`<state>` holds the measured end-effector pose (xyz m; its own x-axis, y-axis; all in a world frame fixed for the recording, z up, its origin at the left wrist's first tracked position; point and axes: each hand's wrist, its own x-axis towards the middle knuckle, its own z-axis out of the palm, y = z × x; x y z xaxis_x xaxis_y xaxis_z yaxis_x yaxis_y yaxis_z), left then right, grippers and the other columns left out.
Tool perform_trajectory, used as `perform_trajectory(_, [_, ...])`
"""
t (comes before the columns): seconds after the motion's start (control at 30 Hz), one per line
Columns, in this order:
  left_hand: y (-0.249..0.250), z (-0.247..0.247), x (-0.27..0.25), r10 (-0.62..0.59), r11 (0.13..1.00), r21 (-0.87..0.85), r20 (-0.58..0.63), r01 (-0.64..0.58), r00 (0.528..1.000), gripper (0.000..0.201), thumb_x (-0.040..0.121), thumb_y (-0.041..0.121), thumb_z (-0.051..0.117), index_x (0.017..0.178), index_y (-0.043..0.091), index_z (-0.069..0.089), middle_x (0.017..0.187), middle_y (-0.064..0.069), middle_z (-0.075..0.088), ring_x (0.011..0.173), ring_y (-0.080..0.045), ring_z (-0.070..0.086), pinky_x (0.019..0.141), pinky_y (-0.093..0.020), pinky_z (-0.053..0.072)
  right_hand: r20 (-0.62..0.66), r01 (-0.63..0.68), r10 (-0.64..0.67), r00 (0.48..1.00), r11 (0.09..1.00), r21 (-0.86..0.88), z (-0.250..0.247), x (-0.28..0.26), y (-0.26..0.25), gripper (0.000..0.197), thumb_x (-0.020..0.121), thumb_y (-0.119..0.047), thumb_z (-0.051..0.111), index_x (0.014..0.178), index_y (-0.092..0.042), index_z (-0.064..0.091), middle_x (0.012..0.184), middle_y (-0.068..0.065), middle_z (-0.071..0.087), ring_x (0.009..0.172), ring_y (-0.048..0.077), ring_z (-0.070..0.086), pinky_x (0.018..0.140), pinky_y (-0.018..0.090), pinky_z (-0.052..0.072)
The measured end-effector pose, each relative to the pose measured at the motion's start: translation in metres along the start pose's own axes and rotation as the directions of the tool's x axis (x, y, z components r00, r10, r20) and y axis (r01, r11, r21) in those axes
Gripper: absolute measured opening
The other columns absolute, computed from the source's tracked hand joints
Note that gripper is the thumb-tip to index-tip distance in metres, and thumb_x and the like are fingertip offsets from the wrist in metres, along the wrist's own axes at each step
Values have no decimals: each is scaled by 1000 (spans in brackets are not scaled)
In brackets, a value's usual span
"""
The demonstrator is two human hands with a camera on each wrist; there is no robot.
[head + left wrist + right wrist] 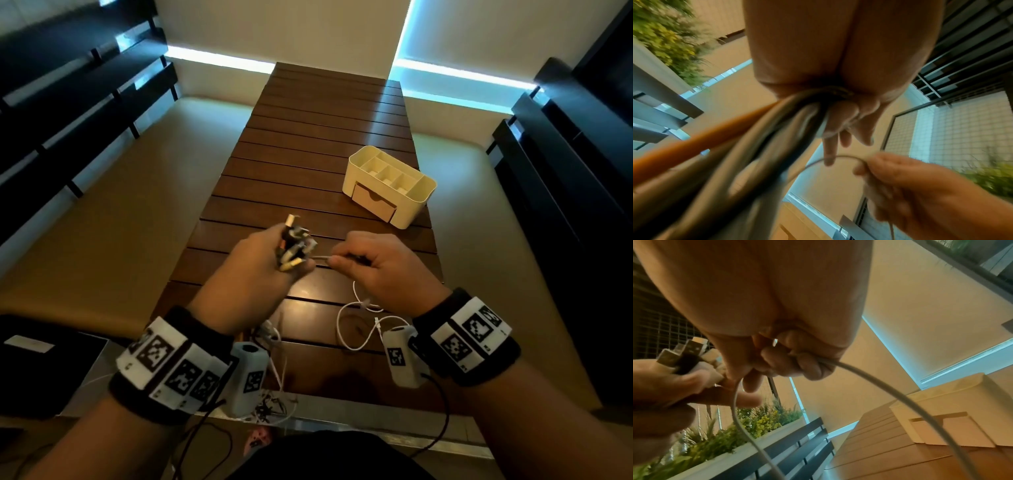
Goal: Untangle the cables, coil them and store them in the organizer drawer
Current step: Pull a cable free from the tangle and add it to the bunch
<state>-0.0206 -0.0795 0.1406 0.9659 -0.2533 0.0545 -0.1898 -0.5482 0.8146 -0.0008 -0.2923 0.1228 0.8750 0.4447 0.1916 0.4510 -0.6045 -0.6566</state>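
Note:
My left hand (267, 260) grips a bunch of cable ends (296, 245), white and black plugs sticking up out of the fist; in the left wrist view the cables (764, 146) hang down from the palm. My right hand (373, 263) pinches one thin white cable (317, 258) right beside the bunch and curls round it; in the right wrist view this white cable (869, 379) runs out of the fist. The slack of the white cable (356, 329) loops on the table below my right wrist. The cream organizer (390, 185) with its drawer (375, 202) pushed in stands at the right.
The dark slatted wooden table (308, 164) runs away from me. More cable ends (270, 404) dangle over its near edge. Dark benches (68, 113) stand at the left and dark furniture (565, 144) at the right, with tan floor between.

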Motion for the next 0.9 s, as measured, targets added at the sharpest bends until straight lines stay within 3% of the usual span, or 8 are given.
perform_trajectory(0.07, [3,6,1,17,999,27,67,-18,998,15,90,26,70,98,33,61,90,14,67,84,5,61,73,-21,47,-43,47,-48,998,999,-3,-2,4,-6,12,96,-19,61,100,-18,71,82,-14,58,76,3,55,68,11,42])
perform_trajectory(0.13, [1,2,1,9,1000,-7,20,-9,1000,16,91,21,68,98,34,60,87,13,68,82,6,61,70,-17,45,-65,26,-25,998,999,24,-5,4,-7,9,96,-20,60,98,-23,69,83,-15,60,77,3,56,68,11,44])
perform_trajectory(0.27, [-4,-25,0,-35,971,-239,-191,-12,981,12,93,7,63,103,14,64,83,-1,69,59,4,61,54,-8,44,-87,-141,145,986,989,53,-10,-8,5,10,99,-27,53,95,-31,61,81,-10,62,74,5,58,63,12,45])
perform_trajectory(0.37, [-9,-41,-1,-34,963,-267,-225,-28,974,11,94,7,61,104,7,63,81,-5,70,52,5,57,50,-8,40,-112,-241,245,963,969,45,-13,-18,11,13,100,-28,50,97,-29,63,80,-10,62,72,0,56,59,10,40])
perform_trajectory(0.53, [-7,-37,-1,-36,948,-318,-109,0,993,13,93,3,61,105,-1,62,80,-12,70,48,4,57,49,-6,41,-73,-294,303,950,949,114,-9,-29,1,14,100,-26,51,101,-23,65,68,-4,60,56,7,55,52,18,45])
perform_trajectory(0.7, [-5,-24,3,-9,954,-298,102,40,995,8,93,8,63,101,8,66,74,-5,71,46,3,52,44,-12,40,-6,-319,320,947,945,76,-4,-35,-14,13,98,-32,56,110,-34,58,85,-5,67,74,5,66,68,22,57])
perform_trajectory(0.8, [1,-14,5,12,950,-306,232,62,973,7,94,11,64,100,10,67,73,-4,72,48,-13,47,42,-22,37,33,-370,369,929,929,34,-9,-36,-26,24,95,-38,57,119,-37,54,91,-10,66,82,3,66,75,23,56])
perform_trajectory(0.9, [7,-6,11,42,943,-328,291,59,956,9,94,12,64,102,9,65,74,-6,71,51,-23,42,42,-29,36,139,-377,367,920,924,56,-6,-44,-42,6,98,-34,54,103,-36,57,82,-13,69,76,-1,67,69,19,54])
